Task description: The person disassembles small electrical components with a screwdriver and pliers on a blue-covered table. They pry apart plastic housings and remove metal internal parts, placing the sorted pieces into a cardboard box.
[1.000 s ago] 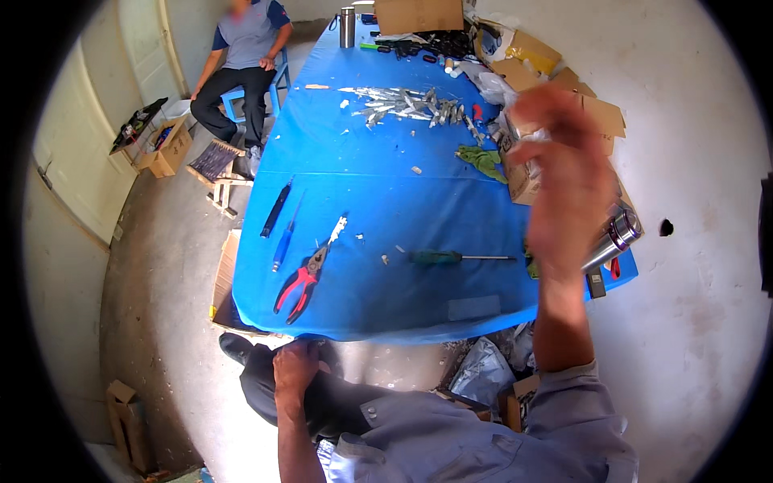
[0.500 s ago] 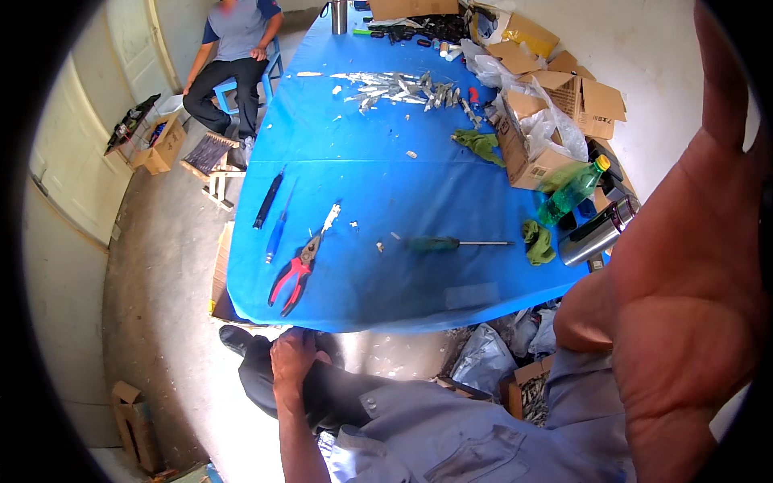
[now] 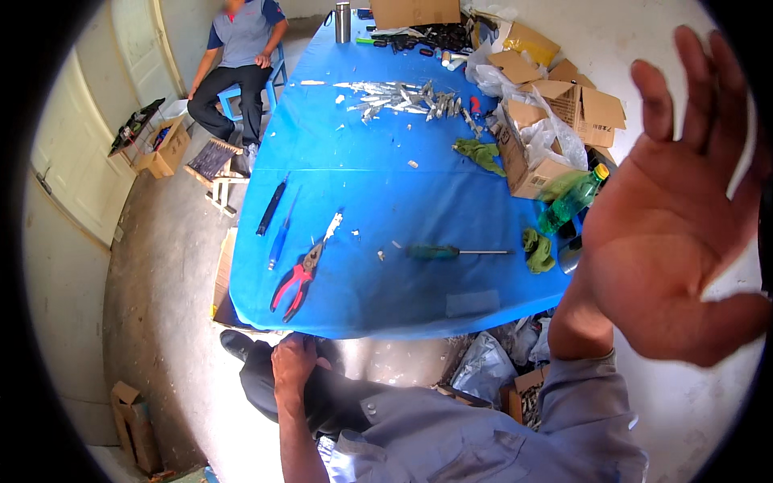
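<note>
My right hand (image 3: 676,217) is raised close to the camera at the right, open and holding nothing, palm showing and fingers spread. It hides part of a steel flask (image 3: 570,256) at the table's right edge. My left hand (image 3: 293,362) rests on my dark-trousered knee below the table's front edge, its fingertips hidden. Nearest to it on the blue-covered table (image 3: 386,298) lie red-handled pliers (image 3: 299,278), with a whitish piece at their jaws. Left of them are a blue screwdriver (image 3: 282,233) and a black slim tool (image 3: 272,206). A green-handled screwdriver (image 3: 439,252) lies farther right.
Small metal parts (image 3: 403,98) are heaped farther back. A green bottle (image 3: 573,200), green cloths (image 3: 538,249) and open cardboard boxes (image 3: 535,173) line the right side. A seated person (image 3: 241,48) is beyond the table's left edge, near a low folding stool (image 3: 216,165).
My right hand has drawn back from the lens so its fingers and palm now show, covering most of the steel flask. The view has shifted slightly. My left hand stays on the knee.
</note>
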Demonstrator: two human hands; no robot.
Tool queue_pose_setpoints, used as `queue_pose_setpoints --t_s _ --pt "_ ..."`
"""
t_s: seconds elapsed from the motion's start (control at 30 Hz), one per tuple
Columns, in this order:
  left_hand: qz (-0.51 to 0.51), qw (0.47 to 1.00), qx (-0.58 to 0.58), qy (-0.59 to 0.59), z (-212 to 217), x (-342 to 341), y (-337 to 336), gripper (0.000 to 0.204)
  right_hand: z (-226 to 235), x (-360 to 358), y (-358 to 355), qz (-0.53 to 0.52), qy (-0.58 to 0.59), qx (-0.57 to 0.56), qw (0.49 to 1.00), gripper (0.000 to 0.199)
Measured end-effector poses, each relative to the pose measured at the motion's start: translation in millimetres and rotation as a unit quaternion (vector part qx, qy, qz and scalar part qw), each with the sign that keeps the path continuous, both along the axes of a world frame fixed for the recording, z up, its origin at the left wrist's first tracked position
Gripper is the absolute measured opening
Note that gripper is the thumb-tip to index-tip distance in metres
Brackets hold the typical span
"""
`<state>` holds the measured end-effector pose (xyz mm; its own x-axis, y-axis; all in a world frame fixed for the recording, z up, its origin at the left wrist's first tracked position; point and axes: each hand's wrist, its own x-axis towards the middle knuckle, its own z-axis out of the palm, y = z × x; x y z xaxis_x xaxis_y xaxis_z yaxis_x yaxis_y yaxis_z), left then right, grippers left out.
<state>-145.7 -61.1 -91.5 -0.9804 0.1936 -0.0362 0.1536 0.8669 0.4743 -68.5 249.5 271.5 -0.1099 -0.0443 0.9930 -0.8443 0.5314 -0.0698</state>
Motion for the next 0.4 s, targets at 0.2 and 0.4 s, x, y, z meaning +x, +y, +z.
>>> queue_pose_setpoints --t_s 0.2,0.4 --pt "-0.011 0.999 -0.023 0.021 -9.3 -2.0 -1.8 0.024 -29.0 -74.7 42.3 -0.059 -0.19 -0.141 0.97 0.032" --pt "-0.015 0.999 0.001 0.037 -1.8 2.2 0.1 0.022 -61.1 -84.6 52.8 -0.005 -0.309 -0.246 0.919 0.024"
